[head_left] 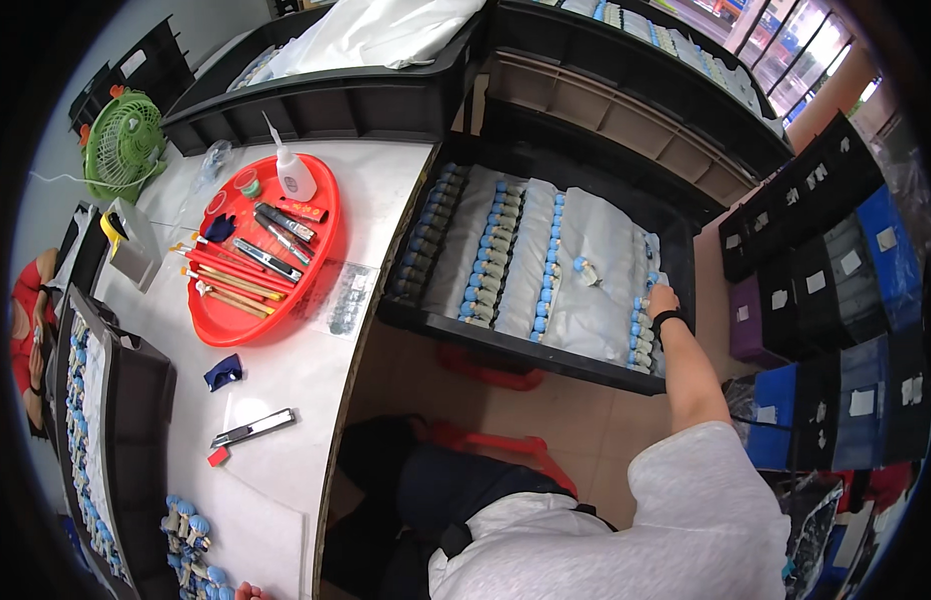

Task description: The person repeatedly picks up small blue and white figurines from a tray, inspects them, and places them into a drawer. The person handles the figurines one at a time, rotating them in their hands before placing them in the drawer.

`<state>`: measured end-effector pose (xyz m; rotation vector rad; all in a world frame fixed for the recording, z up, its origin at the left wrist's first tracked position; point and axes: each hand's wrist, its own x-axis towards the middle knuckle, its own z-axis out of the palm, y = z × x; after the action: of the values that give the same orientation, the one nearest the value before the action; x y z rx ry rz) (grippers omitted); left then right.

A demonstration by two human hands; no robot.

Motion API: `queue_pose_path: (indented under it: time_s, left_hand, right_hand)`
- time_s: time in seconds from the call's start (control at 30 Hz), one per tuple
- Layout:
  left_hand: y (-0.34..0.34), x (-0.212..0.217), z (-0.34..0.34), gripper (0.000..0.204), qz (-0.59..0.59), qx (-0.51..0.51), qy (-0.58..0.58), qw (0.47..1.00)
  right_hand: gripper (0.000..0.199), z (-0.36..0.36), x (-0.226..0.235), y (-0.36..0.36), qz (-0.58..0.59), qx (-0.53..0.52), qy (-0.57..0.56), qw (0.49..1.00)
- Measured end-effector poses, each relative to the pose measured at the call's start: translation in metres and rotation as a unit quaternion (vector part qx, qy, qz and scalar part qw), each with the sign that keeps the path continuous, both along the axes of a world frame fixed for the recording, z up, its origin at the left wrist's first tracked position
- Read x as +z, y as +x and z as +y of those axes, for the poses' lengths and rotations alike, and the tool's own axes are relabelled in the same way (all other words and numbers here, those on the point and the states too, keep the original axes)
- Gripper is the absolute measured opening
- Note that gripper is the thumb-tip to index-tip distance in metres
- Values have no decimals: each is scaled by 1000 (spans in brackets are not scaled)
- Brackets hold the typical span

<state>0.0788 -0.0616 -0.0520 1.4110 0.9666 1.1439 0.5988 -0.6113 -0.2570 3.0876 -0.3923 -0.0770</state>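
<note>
My right hand (663,298), with a black band at its wrist, reaches to the right-hand row of small blue-topped, pale figurines (641,335) in a black crate (606,372). Its fingers look closed at the row; whatever they grip is hidden. Left of it, a single figurine (587,271) lies on the white cloth lining (596,225). More figurines stand in rows farther left in the crate. At the lower edge only a little of my left hand (252,592) shows, beside a cluster of figurines (189,530) on the white table. Its grip is out of sight.
A red tray (321,245) on the table (276,375) holds brushes, pens and a white squeeze bottle (296,178). Nearer lies a utility knife (254,428). More crates stand left and behind; stacked bins (816,290) line the right. Another person sits far left.
</note>
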Motion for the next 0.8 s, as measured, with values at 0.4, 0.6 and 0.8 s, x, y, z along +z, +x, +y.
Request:
queue_pose_path:
  time_s: [0.4, 0.6, 0.8]
  left_hand:
    - [-6, -8, 2, 19, 17, 47, -27, 998]
    - [2, 3, -6, 18, -45, -33, -24, 998]
    - [-5, 21, -22, 22, 39, -69, 58, 995]
  right_hand:
    - [41, 5, -6, 23, 43, 99, -48, 993]
    - [33, 168, 87, 21, -53, 186, 521, 832]
    - [19, 379, 205, -150, 181, 370, 728, 549]
